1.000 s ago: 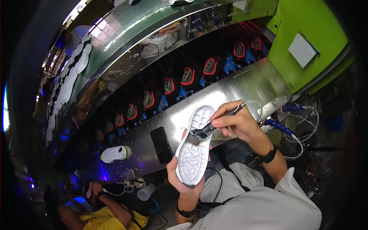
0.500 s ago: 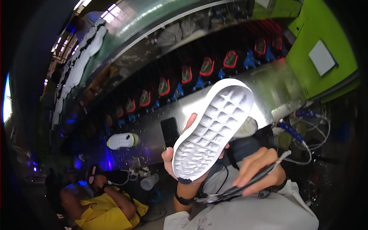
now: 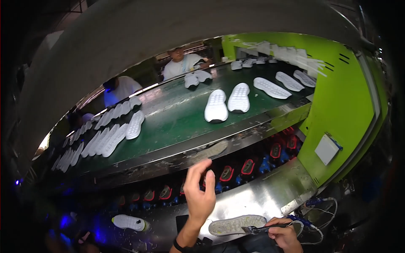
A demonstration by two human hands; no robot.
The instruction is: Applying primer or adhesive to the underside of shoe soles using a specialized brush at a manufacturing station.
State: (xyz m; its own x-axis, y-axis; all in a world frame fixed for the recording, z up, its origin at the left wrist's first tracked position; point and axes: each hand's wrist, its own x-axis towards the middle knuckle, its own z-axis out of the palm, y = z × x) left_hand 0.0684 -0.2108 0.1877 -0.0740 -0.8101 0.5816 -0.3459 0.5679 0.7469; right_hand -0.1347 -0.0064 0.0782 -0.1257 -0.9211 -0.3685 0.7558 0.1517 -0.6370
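Observation:
My left hand [image 3: 200, 197] is raised near the front edge of the green conveyor belt, empty, its thumb and fingers apart. My right hand [image 3: 283, 234] grips a dark-handled brush [image 3: 260, 229], whose bristle end lies over a worn, greyish shoe sole [image 3: 225, 226] on the metal worktop. A thin pale tube runs close to that hand. On the belt beyond my left hand are two white shoe soles [image 3: 216, 109] [image 3: 239, 98], patterned side up, with dark tips toward me.
Rows of white soles [image 3: 112, 139] lie on the belt [image 3: 168, 122]. Below it are red-rimmed shoe-shaped parts [image 3: 248, 166]. A green machine panel [image 3: 337, 105] stands right. Another white sole [image 3: 128, 222] and a dark phone [image 3: 181, 223] lie on the worktop. People [image 3: 181, 65] stand across the belt.
My left hand has let go of a white sole and is now farther forward, empty. My right hand has brought the brush down to the worn sole. The view has tilted up toward the belt.

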